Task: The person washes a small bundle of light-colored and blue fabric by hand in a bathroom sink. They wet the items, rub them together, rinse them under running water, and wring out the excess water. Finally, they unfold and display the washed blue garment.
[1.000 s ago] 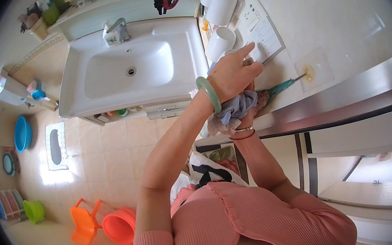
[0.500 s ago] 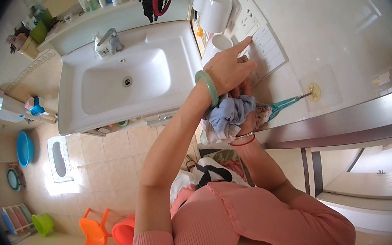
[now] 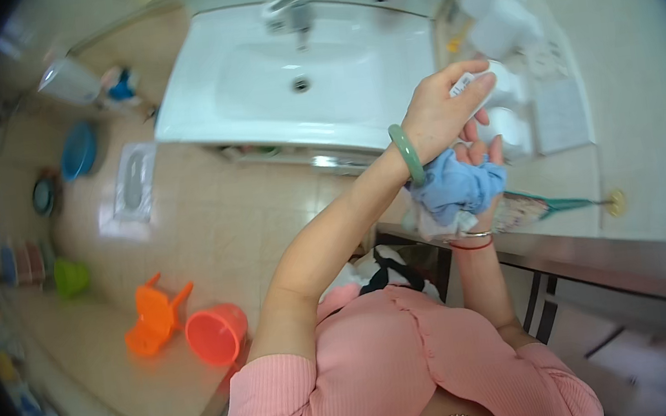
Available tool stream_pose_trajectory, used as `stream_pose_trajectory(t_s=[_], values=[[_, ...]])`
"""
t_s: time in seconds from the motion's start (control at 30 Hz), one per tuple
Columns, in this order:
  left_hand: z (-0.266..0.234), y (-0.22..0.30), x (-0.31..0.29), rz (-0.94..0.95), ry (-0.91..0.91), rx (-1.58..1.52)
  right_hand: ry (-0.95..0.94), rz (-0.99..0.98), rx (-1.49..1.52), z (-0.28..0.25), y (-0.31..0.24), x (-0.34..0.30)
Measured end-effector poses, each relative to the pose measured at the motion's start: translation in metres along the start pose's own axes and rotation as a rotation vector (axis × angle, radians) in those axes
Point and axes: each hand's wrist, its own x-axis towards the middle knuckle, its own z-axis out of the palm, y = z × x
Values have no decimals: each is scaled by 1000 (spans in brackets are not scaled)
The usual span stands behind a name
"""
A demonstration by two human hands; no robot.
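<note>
My left hand (image 3: 453, 104), with a green bangle (image 3: 407, 154) at its wrist, is closed around a small white object (image 3: 462, 85) with dark print. Its kind is unclear, as the fingers hide much of it. Just below, my right hand (image 3: 484, 151) is partly covered by a crumpled light-blue cloth (image 3: 459, 183), its fingertips curled up at the far side of the bundle. A whitish cloth (image 3: 437, 223) hangs beneath the blue one, over my right wrist. Both hands are close together, in front of the white cups (image 3: 503, 24) and the wall switch panel (image 3: 562, 112).
A white washbasin (image 3: 195, 76) with a tap (image 3: 299, 19) stands ahead. Leftward on the floor are an orange chair (image 3: 155, 314), a red bucket (image 3: 218, 336) and a green tub (image 3: 71, 277). A teal strap (image 3: 566, 203) hangs from a wall hook (image 3: 615, 203) at the right.
My left index finger has come off the switch panel, and the hand has drawn back. The room looks dimmer and bluer. The view has swung, so the basin lies further right in the picture.
</note>
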Motion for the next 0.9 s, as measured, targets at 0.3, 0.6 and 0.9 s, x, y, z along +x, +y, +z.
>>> stream_pose_trajectory(t_s=[0.3,0.6,0.9], values=[[-231,-51,-158,17,626,-645,-22,458,-64,65,188,49],[-440,-58,-277,135,916,-1004,-138,454,-523,117,374,99],[-608,-88,-254,33,919,-1009,-792,-647,-2143,168,415,173]])
